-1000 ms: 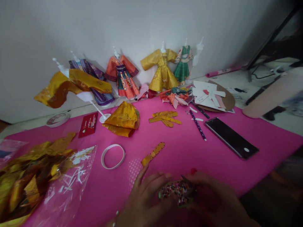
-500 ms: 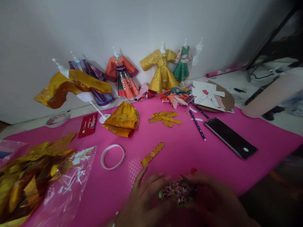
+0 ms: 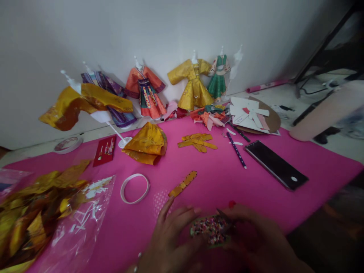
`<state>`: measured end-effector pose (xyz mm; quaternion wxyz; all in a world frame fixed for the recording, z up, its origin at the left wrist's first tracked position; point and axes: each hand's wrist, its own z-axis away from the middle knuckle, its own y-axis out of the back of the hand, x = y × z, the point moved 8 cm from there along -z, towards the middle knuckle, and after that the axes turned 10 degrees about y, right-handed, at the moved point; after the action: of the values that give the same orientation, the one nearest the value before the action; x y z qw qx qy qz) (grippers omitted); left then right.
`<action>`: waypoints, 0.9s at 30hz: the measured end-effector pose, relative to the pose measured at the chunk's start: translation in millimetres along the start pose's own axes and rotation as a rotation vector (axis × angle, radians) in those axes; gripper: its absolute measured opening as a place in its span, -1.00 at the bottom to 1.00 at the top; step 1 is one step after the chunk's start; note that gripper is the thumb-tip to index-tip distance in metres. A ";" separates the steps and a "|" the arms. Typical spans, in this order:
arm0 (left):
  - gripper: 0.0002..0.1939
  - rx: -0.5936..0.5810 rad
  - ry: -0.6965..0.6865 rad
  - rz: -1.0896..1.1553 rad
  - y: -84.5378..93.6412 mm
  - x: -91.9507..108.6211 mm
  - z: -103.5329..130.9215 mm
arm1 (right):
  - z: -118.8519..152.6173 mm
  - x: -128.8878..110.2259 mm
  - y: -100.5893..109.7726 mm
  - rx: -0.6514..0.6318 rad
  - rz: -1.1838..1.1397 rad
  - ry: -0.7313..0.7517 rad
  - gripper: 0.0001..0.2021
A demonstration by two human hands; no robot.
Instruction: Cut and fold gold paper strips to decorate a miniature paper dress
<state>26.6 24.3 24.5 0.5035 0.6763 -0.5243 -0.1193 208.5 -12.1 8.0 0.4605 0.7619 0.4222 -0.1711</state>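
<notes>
At the near edge of the pink mat (image 3: 119, 227), a small tray of multicoloured beads (image 3: 211, 229) lies between my hands. My left hand (image 3: 173, 237) is at its left side, fingers spread, one fingertip by the lower end of a yellow strip with dark dots (image 3: 183, 184). My right hand (image 3: 256, 231) is closed at the tray's right side around a dark pointed tool (image 3: 223, 216), perhaps tweezers or scissors; its lower part is dim and blurred.
A white ring (image 3: 134, 189), yellow strips (image 3: 197, 141), a pen (image 3: 236, 151) and a phone (image 3: 275, 165) lie on the mat. Small dressed stands (image 3: 196, 83) line the wall. A plastic bag with scraps (image 3: 82, 220) is at left, a pink bottle (image 3: 321, 113) at right.
My left fingers have shifted slightly around the bead tray, and more of its beads show. The whole view has moved a little. My right hand keeps nearly the same place.
</notes>
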 end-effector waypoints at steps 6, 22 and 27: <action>-0.82 0.005 -0.020 -0.001 1.1 1.7 1.6 | -2.1 -1.3 -1.5 0.004 -0.037 0.019 -0.60; -0.75 0.108 0.157 0.135 -2.9 -22.0 11.9 | -4.0 2.6 -4.1 0.014 -0.055 0.017 -0.50; -0.50 0.038 0.195 0.063 -5.3 -25.2 5.2 | -4.5 5.0 -3.1 0.019 -0.069 0.010 -0.50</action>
<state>15.5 42.0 8.5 0.5427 0.6774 -0.4959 -0.0269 208.4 -5.2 5.4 0.4450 0.7520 0.4489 -0.1870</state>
